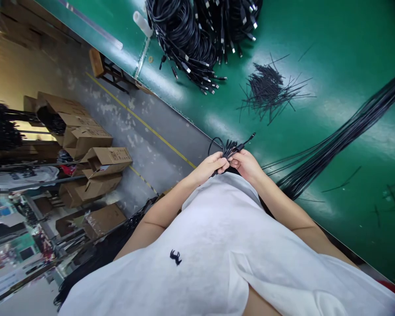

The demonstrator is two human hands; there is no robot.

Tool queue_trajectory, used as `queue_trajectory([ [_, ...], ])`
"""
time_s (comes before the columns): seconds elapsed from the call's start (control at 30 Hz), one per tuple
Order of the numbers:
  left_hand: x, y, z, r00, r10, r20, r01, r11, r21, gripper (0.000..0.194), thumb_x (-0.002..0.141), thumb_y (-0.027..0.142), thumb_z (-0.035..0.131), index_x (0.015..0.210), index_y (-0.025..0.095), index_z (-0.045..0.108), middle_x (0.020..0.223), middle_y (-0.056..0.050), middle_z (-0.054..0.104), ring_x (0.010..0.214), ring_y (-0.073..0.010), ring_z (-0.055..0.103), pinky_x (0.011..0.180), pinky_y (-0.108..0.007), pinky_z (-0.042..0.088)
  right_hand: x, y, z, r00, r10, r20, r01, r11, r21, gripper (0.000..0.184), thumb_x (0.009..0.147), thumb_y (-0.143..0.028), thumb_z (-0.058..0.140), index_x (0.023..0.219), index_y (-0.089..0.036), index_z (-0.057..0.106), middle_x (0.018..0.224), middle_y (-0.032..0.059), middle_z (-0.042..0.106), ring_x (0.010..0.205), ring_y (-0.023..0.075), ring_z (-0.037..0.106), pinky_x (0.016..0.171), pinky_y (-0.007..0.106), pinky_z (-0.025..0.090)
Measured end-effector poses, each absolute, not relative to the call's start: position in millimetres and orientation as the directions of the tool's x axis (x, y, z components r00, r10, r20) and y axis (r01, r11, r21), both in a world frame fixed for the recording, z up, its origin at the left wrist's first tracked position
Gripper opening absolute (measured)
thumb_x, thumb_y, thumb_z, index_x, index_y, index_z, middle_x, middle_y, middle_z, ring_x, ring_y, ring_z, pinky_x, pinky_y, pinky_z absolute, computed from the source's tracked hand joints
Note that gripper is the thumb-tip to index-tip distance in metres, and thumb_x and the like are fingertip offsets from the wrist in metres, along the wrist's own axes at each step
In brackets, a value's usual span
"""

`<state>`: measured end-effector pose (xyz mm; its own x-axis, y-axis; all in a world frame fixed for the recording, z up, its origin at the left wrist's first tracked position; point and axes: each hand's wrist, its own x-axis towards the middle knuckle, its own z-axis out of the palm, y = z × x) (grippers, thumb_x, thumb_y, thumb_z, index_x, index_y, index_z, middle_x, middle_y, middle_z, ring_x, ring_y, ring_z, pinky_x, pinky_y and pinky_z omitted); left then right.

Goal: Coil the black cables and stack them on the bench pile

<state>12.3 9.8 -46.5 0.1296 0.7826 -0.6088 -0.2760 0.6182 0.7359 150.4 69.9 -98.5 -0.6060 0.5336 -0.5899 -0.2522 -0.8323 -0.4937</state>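
Observation:
Both my hands meet just above my white shirt at the near edge of the green table [332, 52]. My left hand [212, 166] is closed around a small bundle of black cables [229, 148], whose looped ends and one plug stick up past the fingers. My right hand [245, 163] pinches the same bundle from the other side, fingers curled. A long sheaf of black cables [345, 134] runs from beside my right wrist off to the upper right.
A big heap of coiled black cables with plugs [197, 35] lies at the table's far side, with a loose pile of thin black ties [270, 90] beside it. Left of the table are the grey floor, cardboard boxes [95, 162] and a wooden stool [107, 70].

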Motion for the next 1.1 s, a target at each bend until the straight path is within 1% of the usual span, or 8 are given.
queue_trajectory([
  [0.27, -12, -3, -49, 0.145, 0.842, -0.52, -0.225, 0.54, 0.811, 0.03, 0.091, 0.037, 0.046, 0.096, 0.012, 0.062, 0.068, 0.002, 0.051, 0.06, -0.0106, 0.041, 0.061, -0.027, 0.033, 137, 65, -89, -0.612, 0.575, -0.544, -0.213, -0.781, -0.587, 0.019, 0.057, -0.025, 0.07, 0.058, -0.015, 0.053, 0.055, -0.0049, 0.047, 0.05, 0.0026, 0.029, 0.047, 0.02, 0.021],
  [0.47, -28, -11, -43, 0.295, 0.802, -0.52, -0.179, 0.581, 0.794, 0.031, 0.089, 0.044, 0.058, 0.088, 0.013, 0.06, 0.076, -0.002, 0.057, 0.068, -0.012, 0.049, 0.067, -0.028, 0.036, 132, 61, -87, -0.673, 0.513, -0.532, -0.125, -0.789, -0.602, 0.031, 0.059, -0.027, 0.075, 0.056, -0.016, 0.046, 0.051, -0.0071, 0.038, 0.049, 0.0024, 0.028, 0.048, 0.02, 0.022],
  [0.63, -22, -21, -56, 0.133, 0.847, -0.515, -0.244, 0.532, 0.811, 0.044, 0.087, 0.052, 0.061, 0.111, 0.016, 0.051, 0.072, 0.003, 0.055, 0.059, -0.0094, 0.045, 0.062, -0.026, 0.034, 127, 58, -93, -0.654, 0.487, -0.578, -0.124, -0.823, -0.554, 0.034, 0.056, -0.028, 0.08, 0.059, -0.016, 0.048, 0.052, -0.0089, 0.035, 0.048, 0.002, 0.025, 0.047, 0.02, 0.021],
  [0.77, -18, -28, -61, 0.053, 0.877, -0.478, -0.21, 0.478, 0.853, 0.055, 0.092, 0.048, 0.056, 0.136, 0.018, 0.044, 0.072, 0.004, 0.052, 0.059, -0.0096, 0.044, 0.063, -0.026, 0.035, 126, 48, -99, -0.631, 0.531, -0.566, -0.043, -0.752, -0.658, 0.028, 0.066, -0.034, 0.074, 0.067, -0.017, 0.053, 0.054, -0.0068, 0.041, 0.049, 0.0046, 0.031, 0.049, 0.021, 0.028],
  [0.83, -19, -29, -60, -0.015, 0.897, -0.441, -0.154, 0.434, 0.888, 0.044, 0.095, 0.044, 0.051, 0.131, 0.017, 0.051, 0.076, 0.003, 0.052, 0.062, -0.0094, 0.044, 0.065, -0.026, 0.037, 128, 41, -99, -0.621, 0.599, -0.506, 0.076, -0.597, -0.799, 0.023, 0.078, -0.038, 0.065, 0.075, -0.017, 0.059, 0.058, -0.0035, 0.049, 0.052, 0.0076, 0.039, 0.053, 0.023, 0.034],
  [0.93, -23, -30, -57, -0.114, 0.904, -0.412, 0.066, 0.421, 0.905, 0.029, 0.099, 0.035, 0.043, 0.111, 0.016, 0.061, 0.077, 0.001, 0.055, 0.065, -0.0098, 0.046, 0.07, -0.026, 0.04, 133, 34, -98, -0.582, 0.781, -0.228, 0.274, -0.076, -0.959, 0.024, 0.093, -0.035, 0.05, 0.09, -0.017, 0.066, 0.081, 0.0043, 0.063, 0.071, 0.0136, 0.055, 0.068, 0.028, 0.044],
  [1.0, -25, -29, -56, -0.123, 0.892, -0.435, 0.22, 0.452, 0.864, 0.028, 0.099, 0.029, 0.041, 0.11, 0.015, 0.063, 0.076, 0.001, 0.056, 0.066, -0.0108, 0.048, 0.073, -0.026, 0.042, 135, 36, -95, -0.631, 0.775, 0.027, 0.368, 0.33, -0.869, 0.028, 0.098, -0.032, 0.044, 0.094, -0.018, 0.068, 0.095, 0.0084, 0.067, 0.086, 0.0171, 0.059, 0.077, 0.03, 0.045],
  [1.1, -26, -27, -58, -0.108, 0.867, -0.486, 0.317, 0.493, 0.81, 0.03, 0.097, 0.026, 0.044, 0.12, 0.015, 0.061, 0.076, 0.0, 0.058, 0.069, -0.0133, 0.051, 0.074, -0.028, 0.043, 136, 52, -91, -0.831, 0.491, 0.263, 0.255, 0.756, -0.603, 0.035, 0.103, -0.025, 0.036, 0.099, -0.017, 0.069, 0.11, 0.0104, 0.068, 0.102, 0.0199, 0.059, 0.088, 0.034, 0.043],
])
